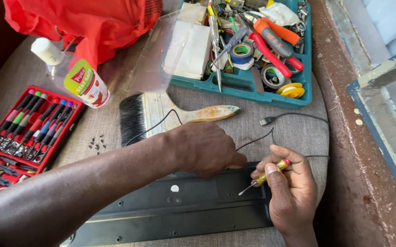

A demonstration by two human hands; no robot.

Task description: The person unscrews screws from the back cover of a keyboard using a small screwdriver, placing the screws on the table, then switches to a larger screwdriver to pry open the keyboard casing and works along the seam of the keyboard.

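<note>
Long black plastic keyboard underside (pixel 170 215) — your left hand (pixel 202 148) presses flat on it; right hand (pixel 289 187) pinches small yellow-handled screwdriver (pixel 264 177), tip touching its right end.

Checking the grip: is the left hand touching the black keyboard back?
Touching. The head view shows the left hand pressed down on the black keyboard back's upper edge, with no gap between them.

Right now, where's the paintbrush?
In the head view the paintbrush lies upper centre on the grey cloth, bristles left, between the teal toolbox and the left hand, with the thin black cable running across it.
</note>
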